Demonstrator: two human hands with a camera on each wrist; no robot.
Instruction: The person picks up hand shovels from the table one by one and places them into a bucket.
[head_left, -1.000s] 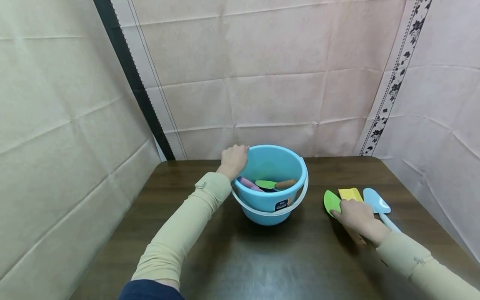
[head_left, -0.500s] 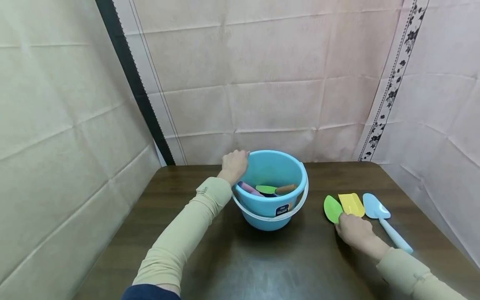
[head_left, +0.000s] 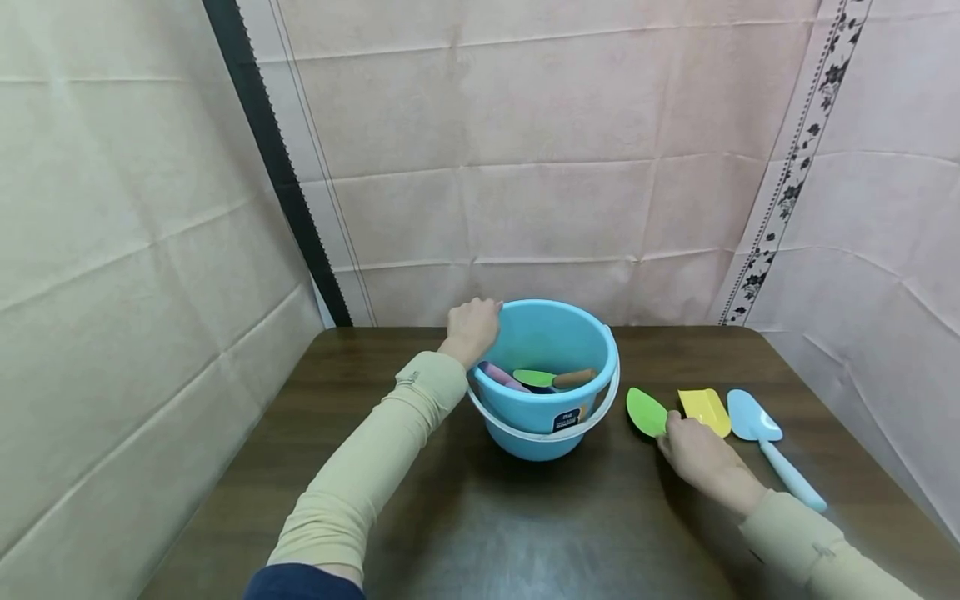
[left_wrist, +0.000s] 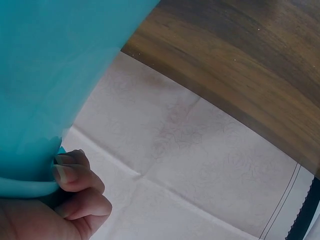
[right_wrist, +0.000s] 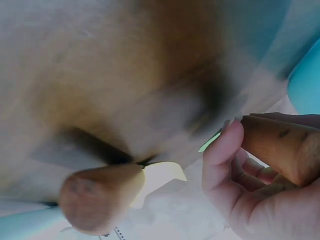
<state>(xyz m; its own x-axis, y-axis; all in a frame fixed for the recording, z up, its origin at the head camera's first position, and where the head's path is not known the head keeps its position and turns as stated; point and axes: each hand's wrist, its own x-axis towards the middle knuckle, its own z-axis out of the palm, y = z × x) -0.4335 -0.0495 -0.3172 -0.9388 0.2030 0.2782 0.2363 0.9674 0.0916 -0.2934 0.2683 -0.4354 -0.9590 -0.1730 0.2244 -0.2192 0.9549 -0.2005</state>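
Observation:
A light blue bucket stands at the back middle of the table, its white handle hanging down in front. My left hand grips its left rim; in the left wrist view, curled fingers hook over the rim. Inside the bucket lie a tool with a purple handle and a green trowel with a brown handle. To the right, my right hand holds another green trowel by its wooden handle. The hand covers that handle in the head view.
A yellow shovel lies just beyond my right hand; its wooden handle shows in the right wrist view. Right of it lies a light blue trowel. Pale cloth walls enclose the dark wooden table.
My right hand has closed round the green trowel's handle and moved it a little left, away from the yellow shovel. The left hand keeps its grip on the bucket rim.

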